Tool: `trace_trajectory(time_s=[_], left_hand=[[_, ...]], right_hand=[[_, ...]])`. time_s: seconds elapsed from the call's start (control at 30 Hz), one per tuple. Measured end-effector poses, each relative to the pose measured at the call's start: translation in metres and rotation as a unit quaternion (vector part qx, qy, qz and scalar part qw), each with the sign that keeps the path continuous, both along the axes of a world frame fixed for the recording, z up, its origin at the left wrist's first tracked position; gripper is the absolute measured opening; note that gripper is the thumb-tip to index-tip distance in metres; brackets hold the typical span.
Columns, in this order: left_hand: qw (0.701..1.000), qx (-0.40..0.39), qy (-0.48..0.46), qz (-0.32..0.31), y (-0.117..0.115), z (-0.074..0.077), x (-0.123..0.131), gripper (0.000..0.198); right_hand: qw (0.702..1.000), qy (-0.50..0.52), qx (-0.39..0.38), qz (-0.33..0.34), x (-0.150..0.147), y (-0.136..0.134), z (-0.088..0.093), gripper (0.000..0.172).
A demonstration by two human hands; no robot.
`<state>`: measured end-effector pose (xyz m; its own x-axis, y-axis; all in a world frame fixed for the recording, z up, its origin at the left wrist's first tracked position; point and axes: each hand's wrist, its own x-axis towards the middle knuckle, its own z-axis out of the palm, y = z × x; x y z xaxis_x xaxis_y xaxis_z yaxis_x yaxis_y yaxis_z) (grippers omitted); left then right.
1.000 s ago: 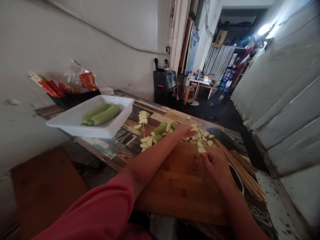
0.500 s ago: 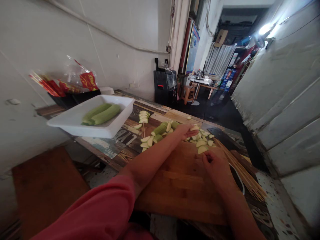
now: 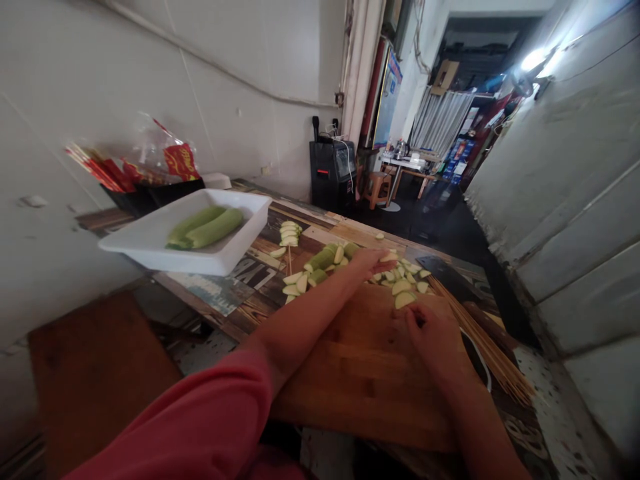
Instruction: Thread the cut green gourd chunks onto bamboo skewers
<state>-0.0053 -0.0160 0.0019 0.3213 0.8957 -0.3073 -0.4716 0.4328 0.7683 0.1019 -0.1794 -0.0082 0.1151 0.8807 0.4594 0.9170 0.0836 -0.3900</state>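
Observation:
My left hand [image 3: 373,264] reaches over a pile of cut zucchini slices [image 3: 403,272], with one pale zucchini slice [image 3: 389,256] held at its fingertips. Closer to me, my right hand [image 3: 434,333] is closed in a pinch above the wooden cutting board [image 3: 365,373]. Two larger slices [image 3: 404,300] lie in line just beyond its fingertips. What the pinch holds is too small to make out. Left of the pile are zucchini chunks [image 3: 320,259]. Farther left, a stack of slices [image 3: 290,233] sits on a thin wooden skewer [image 3: 289,261].
Two whole zucchinis [image 3: 215,228] lie in a white tray [image 3: 210,265] on the left. Long bamboo skewers [image 3: 493,357] and a dark, wide-bladed knife [image 3: 443,267] rest on the right. Behind the tray stands a black holder [image 3: 150,197] with red packets. A black speaker [image 3: 330,173] is beyond the table.
Both hands stay in nearly the same place over the slices and board. The whole view has shifted very slightly.

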Motion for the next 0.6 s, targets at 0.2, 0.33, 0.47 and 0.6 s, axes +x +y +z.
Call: trace_trajectory(time_s=[0.2, 0.33, 0.47, 0.6], left_hand=[[1.000, -0.010, 0.005, 0.000, 0.0032, -0.0022, -0.0017, 0.008], [0.999, -0.033, 0.011, -0.023, 0.0022, -0.0003, -0.0021, 0.007], [0.998, -0.055, 0.015, -0.026, -0.0001, 0.0027, -0.0020, 0.009], [0.998, -0.058, 0.005, -0.028, -0.0037, 0.0058, -0.0015, 0.009]], right_hand=[[1.000, 0.025, 0.003, 0.015, 0.0026, 0.0007, -0.0007, 0.025], [0.999, 0.035, -0.005, 0.007, 0.0031, 0.0009, -0.0013, 0.025], [0.999, 0.036, 0.008, 0.010, 0.0026, 0.0010, -0.0008, 0.025], [0.998, 0.059, 0.004, 0.019, 0.0020, 0.0006, 0.0009, 0.024]])
